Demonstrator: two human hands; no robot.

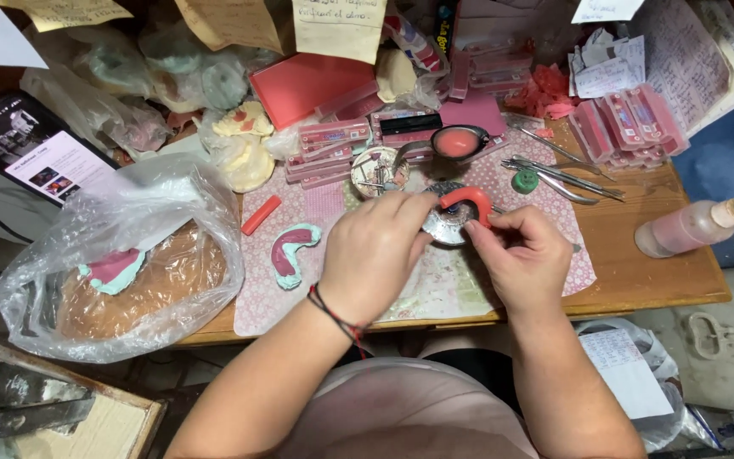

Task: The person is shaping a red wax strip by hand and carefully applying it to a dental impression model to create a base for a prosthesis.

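Observation:
My left hand [373, 253] and my right hand [522, 255] meet over a small round metal dish [445, 223] at the middle of the wooden table [639, 272]. Both hands hold a curved red-orange wax rim [466, 201], shaped like a horseshoe, just above the dish. My left fingertips pinch its left end, and my right thumb and forefinger grip its right end. A thin metal tool shows faintly under my right hand. To the left on the patterned mat [324, 204] lies a teal dental cast with a pink wax plate [290, 252].
A clear plastic bag [121, 255] holding a brown lump and another teal cast sits at left. A phone [31, 149] leans at far left. Metal instruments [562, 174], pink boxes [626, 123], a bottle of pink liquid [690, 225] and a red wax stick [262, 214] crowd the table.

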